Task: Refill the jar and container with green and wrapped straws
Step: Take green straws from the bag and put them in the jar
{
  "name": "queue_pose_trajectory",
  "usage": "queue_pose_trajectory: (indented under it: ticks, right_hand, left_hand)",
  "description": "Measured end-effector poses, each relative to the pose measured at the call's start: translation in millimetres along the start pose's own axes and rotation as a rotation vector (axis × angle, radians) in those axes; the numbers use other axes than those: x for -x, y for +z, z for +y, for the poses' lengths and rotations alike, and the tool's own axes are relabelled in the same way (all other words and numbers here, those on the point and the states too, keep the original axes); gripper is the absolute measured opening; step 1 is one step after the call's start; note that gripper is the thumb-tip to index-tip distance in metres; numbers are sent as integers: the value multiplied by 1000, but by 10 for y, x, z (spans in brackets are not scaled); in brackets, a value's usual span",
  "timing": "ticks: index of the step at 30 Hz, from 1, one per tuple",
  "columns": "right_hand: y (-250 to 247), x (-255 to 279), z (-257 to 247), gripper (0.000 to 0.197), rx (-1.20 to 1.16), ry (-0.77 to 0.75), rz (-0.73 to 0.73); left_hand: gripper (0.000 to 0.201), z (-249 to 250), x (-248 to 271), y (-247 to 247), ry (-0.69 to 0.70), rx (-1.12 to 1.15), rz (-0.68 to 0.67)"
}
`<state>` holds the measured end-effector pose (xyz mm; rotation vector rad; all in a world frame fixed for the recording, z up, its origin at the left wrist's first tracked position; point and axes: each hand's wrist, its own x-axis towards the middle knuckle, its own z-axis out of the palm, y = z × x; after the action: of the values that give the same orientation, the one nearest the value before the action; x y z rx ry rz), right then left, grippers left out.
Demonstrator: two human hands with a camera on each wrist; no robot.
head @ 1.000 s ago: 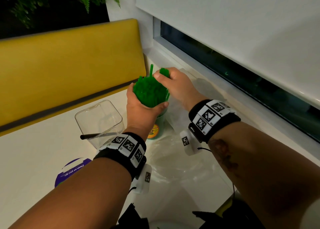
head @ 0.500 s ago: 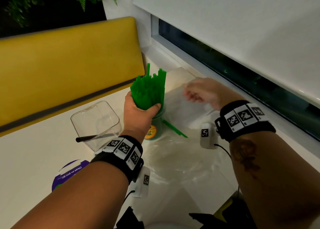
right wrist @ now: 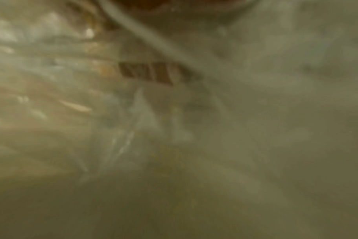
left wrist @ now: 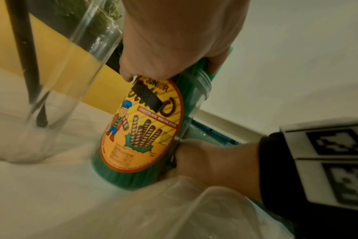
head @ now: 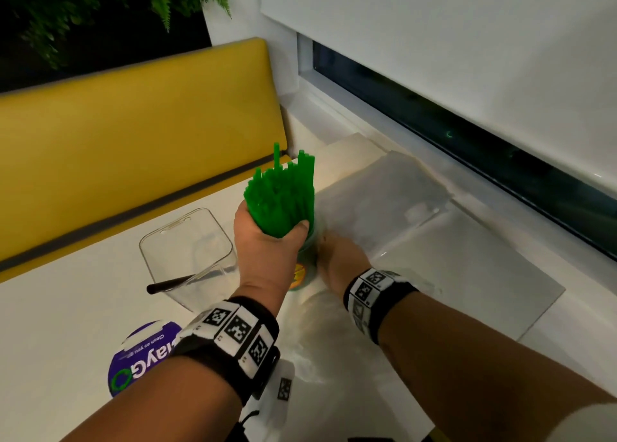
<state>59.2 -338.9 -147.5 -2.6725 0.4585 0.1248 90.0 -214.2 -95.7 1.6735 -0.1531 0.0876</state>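
Left hand point(head: 267, 241) is wrapped round light, slippery green plastic straws point(head: 283, 197), centre frame; right hand point(head: 337, 261) grip cannot be told beside clear labelled jar point(left wrist: 153, 129).

I look down on a white tabletop point(head: 60, 311) that meets a yellow upholstered bench back point(head: 133, 117) with a dark strip along its lower edge. To the right I see a white sill point(head: 337, 107) under a dark window point(head: 467, 141), most of it covered by a lowered white roller blind point(head: 450, 40). Fern foliage point(head: 100, 4) hangs in shadow above the bench, and the light is dim and even.
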Motion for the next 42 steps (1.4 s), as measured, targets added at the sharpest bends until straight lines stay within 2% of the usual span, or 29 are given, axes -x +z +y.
queue_pose_trajectory:
  ticks: [4, 7, 9, 10, 12, 14, 15, 17, 19, 22, 27, 31, 35, 38, 40, 42]
  right_hand:
    - [75, -32, 25, 30, 103, 5, -127]
    - [-85, -66, 49, 26, -31, 62, -238]
    - [-383, -70, 5, 14, -122, 111, -243]
    - [-580, -59, -17, 8, -230, 143, -181]
    - [-1010, -29, -62, 12, -629, 196, 32]
    - [-1348, -34, -131, 18, -933, 142, 354]
    - [-1458, -21, -188, 16, -984, 81, 450]
    - [-1524, 30, -329, 10, -950, -20, 482]
    - [-1461, 95, -487, 10, -796, -91, 406]
    - [-1234, 127, -604, 8, -738, -175, 375]
    - [-984, 60, -557, 6, -962, -81, 541]
    - [-688, 121, -523, 3, -828, -52, 583]
    - [-431, 208, -464, 26, -757, -127, 531]
    - [-572, 260, -454, 31, -809, -122, 461]
    - [-767, 310, -496, 45, -927, -188, 533]
    - [-972, 361, -592, 61, -965, -324, 674]
  left_hand:
    - [71, -34, -17, -16, 33, 7, -20]
    - [81, -35, -15, -26, 52, 16, -53]
    - [91, -32, -26, -36, 58, 19, -87]
    - [96, -38, -34, -45, 60, 23, -101]
    - [102, -54, -45, -59, 63, 19, -126]
    - [106, -50, -45, -60, 56, 13, -155]
    - [107, -53, -49, -61, 51, 17, -165]
    - [108, -46, -56, -63, 45, 37, -184]
    - [106, -34, -62, -65, 41, 52, -202]
    - [104, -17, -77, -76, 16, 71, -210]
    - [103, -38, -83, -77, 18, 74, -207]
    - [102, -44, -88, -34, 14, 93, -204]
    - [100, -50, -94, -26, 2, 116, -203]
    - [100, -48, -101, -32, 17, 111, -207]
    - [99, -56, -104, -29, 21, 105, -209]
    - [97, -55, -98, -20, 19, 107, -211]
